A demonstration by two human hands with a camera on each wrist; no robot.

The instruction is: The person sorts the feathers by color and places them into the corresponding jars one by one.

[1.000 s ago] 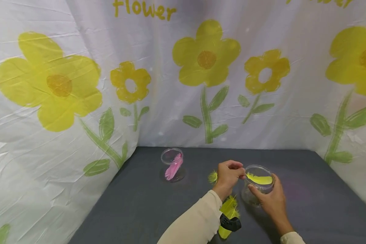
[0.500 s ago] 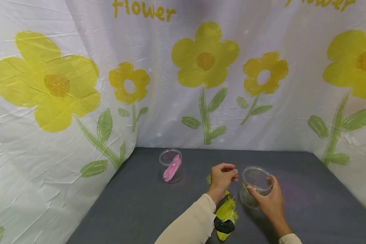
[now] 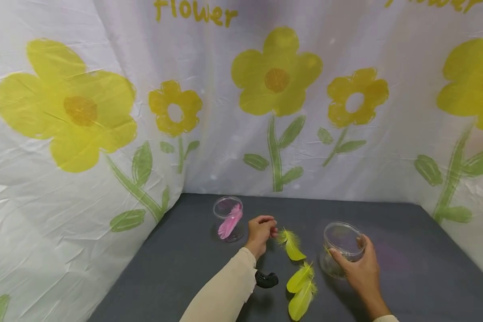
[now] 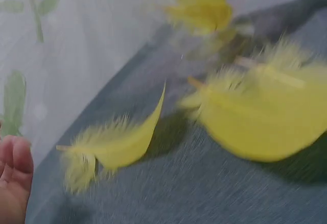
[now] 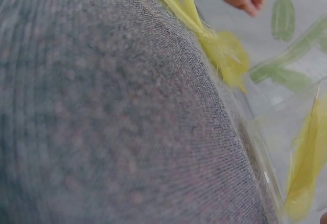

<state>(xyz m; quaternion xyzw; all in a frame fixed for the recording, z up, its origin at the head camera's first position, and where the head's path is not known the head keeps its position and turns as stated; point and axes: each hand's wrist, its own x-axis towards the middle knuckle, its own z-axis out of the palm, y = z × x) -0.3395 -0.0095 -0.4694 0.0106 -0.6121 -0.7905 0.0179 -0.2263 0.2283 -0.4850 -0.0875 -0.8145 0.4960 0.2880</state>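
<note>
Pink feather (image 3: 230,223) in far jar (image 3: 218,215), yellow feather (image 5: 306,168) in held jar (image 3: 331,264).

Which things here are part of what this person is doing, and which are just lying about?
In use, it seems:
the near jar, gripped by the right hand
three loose yellow feathers
the left hand, close to one of them

Apparently just standing by:
the far jar
the pink feather inside it
the flowered curtain behind

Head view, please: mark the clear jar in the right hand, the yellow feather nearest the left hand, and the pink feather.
Clear jar (image 3: 331,267): head view, front wall below the rim.
Yellow feather (image 3: 293,248): head view, middle.
Pink feather (image 3: 230,224): head view, middle.
</note>
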